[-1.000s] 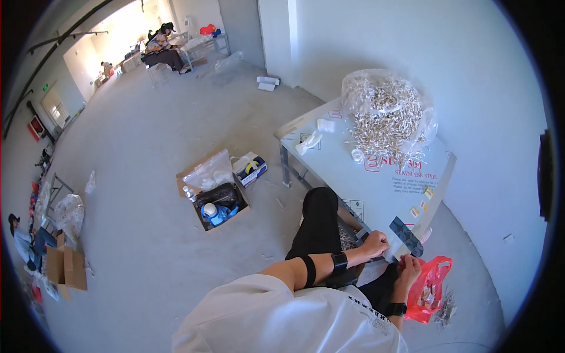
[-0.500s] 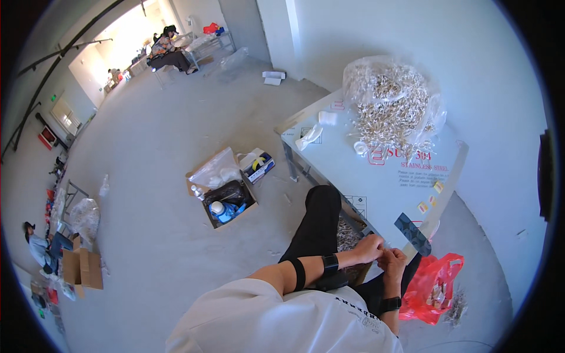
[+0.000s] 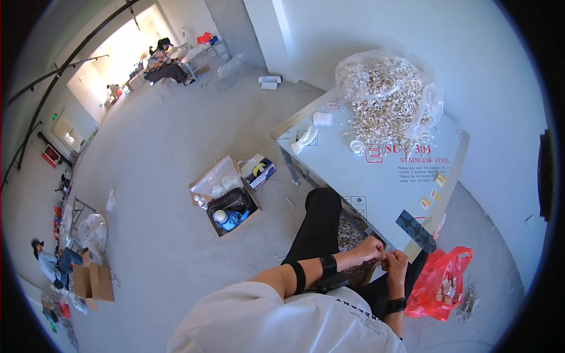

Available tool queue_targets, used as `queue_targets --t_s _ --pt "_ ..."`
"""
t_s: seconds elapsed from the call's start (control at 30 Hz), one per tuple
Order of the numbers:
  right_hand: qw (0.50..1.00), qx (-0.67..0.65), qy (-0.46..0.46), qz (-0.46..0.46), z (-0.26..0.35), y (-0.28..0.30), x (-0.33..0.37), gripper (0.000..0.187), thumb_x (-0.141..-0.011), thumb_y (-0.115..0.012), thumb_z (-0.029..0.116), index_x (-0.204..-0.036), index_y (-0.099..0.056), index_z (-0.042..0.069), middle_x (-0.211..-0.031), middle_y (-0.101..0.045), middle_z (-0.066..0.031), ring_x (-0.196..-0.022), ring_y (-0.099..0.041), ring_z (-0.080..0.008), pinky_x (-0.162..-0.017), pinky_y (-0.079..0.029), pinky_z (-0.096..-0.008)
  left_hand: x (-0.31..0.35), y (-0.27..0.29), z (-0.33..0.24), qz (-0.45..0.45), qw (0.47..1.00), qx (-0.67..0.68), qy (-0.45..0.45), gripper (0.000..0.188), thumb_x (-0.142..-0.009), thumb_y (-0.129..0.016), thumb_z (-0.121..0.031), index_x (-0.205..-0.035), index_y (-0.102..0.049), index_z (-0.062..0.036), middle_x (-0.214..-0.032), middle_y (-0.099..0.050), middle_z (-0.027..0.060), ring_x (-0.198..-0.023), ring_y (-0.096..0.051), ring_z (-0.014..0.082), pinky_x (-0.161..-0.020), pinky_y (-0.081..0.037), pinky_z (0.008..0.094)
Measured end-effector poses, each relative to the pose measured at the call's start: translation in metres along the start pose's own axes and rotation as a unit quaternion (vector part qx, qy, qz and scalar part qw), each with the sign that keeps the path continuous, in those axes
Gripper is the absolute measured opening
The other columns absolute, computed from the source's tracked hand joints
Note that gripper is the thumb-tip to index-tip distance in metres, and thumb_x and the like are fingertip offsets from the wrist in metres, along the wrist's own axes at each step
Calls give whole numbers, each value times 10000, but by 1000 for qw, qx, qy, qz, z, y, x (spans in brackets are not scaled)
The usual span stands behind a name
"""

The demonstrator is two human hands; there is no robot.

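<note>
My left hand and my right hand meet over my lap, just off the near corner of the table. The fingers of both are closed in a pinch, fingertips nearly touching. Whatever lies between them is too small to make out. Farther up the tabletop, a large clear plastic bag lies open with a heap of thin cotton swabs spilling out. A dark patterned strip lies at the table's near right edge, close to my right hand. Small yellow-and-white packets lie beyond it.
A red plastic bag with small packs stands on the floor at right. More swabs show below the table edge. To the left sits a cardboard box holding a blue-and-white bottle. Other people sit farther off.
The view has shifted slightly. My hands stay together at the table corner, still pinched, with a slightly wider gap between them.
</note>
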State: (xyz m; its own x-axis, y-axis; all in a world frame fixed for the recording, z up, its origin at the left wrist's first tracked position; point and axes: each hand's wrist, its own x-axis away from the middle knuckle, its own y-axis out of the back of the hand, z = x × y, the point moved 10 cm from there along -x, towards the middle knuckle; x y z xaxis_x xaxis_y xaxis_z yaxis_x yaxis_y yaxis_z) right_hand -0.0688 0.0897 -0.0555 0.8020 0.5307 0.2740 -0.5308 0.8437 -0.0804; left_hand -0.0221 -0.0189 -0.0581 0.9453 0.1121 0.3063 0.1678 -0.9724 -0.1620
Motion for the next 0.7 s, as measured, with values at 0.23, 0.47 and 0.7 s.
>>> queue_targets --t_s 0.23,0.47,0.7 --pt "992 92 53 -64 -2 13 -6 178 -828 -544 54 -652 -548 36 -550 -534 -33 -431 -452 -81 -398 -321 -220 -3 22 13 -68 998 9 11 162 -727 -730 -84 -655 -609 -5 -524 -549 55 -462 -534 156 -436 -398 297" --pt "939 300 155 -57 49 -9 24 171 -806 -639 88 -721 -574 -46 -615 -569 -193 -526 -558 -256 -522 -426 -396 21 -9 -61 -114 903 -286 -300 206 -705 -636 4 -908 -618 -23 -855 -619 187 -882 -607 418 -710 -489 444" --pt "993 90 -58 -43 8 17 7 479 -886 -661 435 -702 -664 -7 -598 -624 -65 -528 -570 -129 -456 -426 -287 -14 21 -71 -103 970 -190 -112 74 -826 -589 7 -858 -647 -27 -625 -607 51 -484 -537 93 -450 -433 257"
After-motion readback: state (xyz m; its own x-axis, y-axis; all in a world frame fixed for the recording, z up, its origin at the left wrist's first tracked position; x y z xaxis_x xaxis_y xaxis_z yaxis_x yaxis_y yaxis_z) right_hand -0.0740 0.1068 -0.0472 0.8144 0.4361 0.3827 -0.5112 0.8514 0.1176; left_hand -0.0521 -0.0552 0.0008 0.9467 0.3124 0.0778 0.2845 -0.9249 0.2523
